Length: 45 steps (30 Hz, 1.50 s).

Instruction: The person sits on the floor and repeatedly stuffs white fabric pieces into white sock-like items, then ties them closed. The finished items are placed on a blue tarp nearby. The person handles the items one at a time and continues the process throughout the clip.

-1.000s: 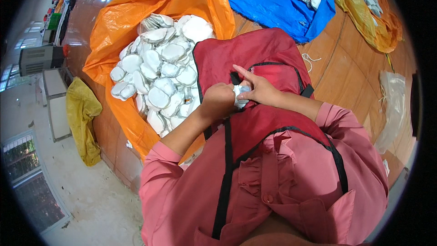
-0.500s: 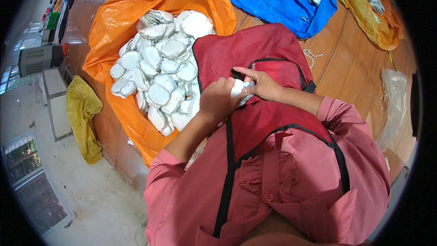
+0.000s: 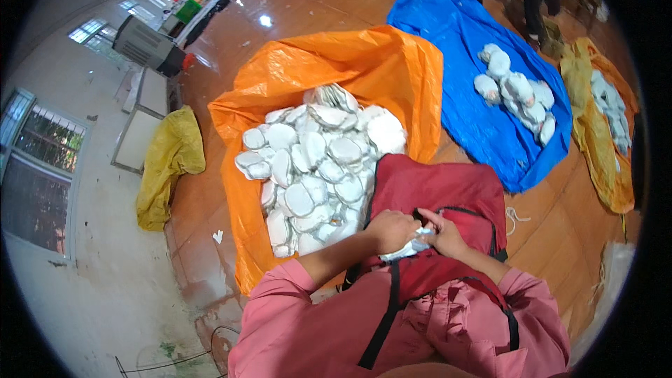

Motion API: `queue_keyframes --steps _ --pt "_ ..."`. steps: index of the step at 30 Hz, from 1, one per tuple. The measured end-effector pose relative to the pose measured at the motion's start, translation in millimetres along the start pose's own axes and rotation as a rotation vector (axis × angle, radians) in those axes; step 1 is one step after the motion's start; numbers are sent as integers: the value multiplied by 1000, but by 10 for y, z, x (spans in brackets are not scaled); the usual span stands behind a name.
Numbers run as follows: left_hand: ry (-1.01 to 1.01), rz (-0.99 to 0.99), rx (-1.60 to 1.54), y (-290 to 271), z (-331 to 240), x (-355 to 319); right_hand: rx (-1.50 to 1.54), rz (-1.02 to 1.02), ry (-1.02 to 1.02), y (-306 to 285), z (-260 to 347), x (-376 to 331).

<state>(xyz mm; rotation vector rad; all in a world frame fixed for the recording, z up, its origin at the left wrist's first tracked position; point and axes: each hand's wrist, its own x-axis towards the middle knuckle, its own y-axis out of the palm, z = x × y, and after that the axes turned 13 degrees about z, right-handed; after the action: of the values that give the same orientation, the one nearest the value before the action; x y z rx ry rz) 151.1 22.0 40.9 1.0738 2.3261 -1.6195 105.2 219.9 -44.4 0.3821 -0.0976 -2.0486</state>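
Both hands meet over the lap, on top of a dark red cloth bag [image 3: 437,189] with black trim that lies across the person's knees. Left hand [image 3: 392,229] is curled shut around a small white padded piece [image 3: 408,248]; right hand [image 3: 444,236] pinches the same piece from the other side, fingers closed on its edge. The piece sits just at the bag's opening, held between the 2 hands, likely so it can be worked close to the body.

Just left of the bag, an orange plastic sheet [image 3: 350,70] spreads on the brown wooden floor [image 3: 294,7], its edges turned up to hold a heap of white pads [image 3: 315,161] within arm's reach.

Farther off: a blue sheet [image 3: 455,35] with a smaller pile of pads [image 3: 514,94], a yellow-orange sheet [image 3: 612,168] at the right, a crumpled yellow cloth [image 3: 168,164] by the wall.

Pink sleeves [image 3: 329,322] fill the lower frame.
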Motion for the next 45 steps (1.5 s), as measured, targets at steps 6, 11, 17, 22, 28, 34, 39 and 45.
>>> queue_keyframes --steps 6,11,17,22,28,34,39,45 --pt "85 -32 -40 49 88 -17 -346 32 -78 -32 95 -45" --pt "-67 -40 -162 51 108 -64 -702 82 -145 -81 435 -27" --pt "-212 -104 -293 -29 80 -177 -567 303 -1 -103 623 86" --pt "-188 -67 -198 -21 80 -200 -533 344 97 -111 540 161" --pt "-187 40 -221 -85 87 -151 -592 383 54 -131 475 180" --pt "-87 20 -244 30 195 -67 -536 335 50 -100 441 130" --pt "7 -75 -281 186 336 -10 -851 364 -24 -107 583 129" --pt "-39 -143 -432 355 432 -13 -754 370 -13 -42 658 102"
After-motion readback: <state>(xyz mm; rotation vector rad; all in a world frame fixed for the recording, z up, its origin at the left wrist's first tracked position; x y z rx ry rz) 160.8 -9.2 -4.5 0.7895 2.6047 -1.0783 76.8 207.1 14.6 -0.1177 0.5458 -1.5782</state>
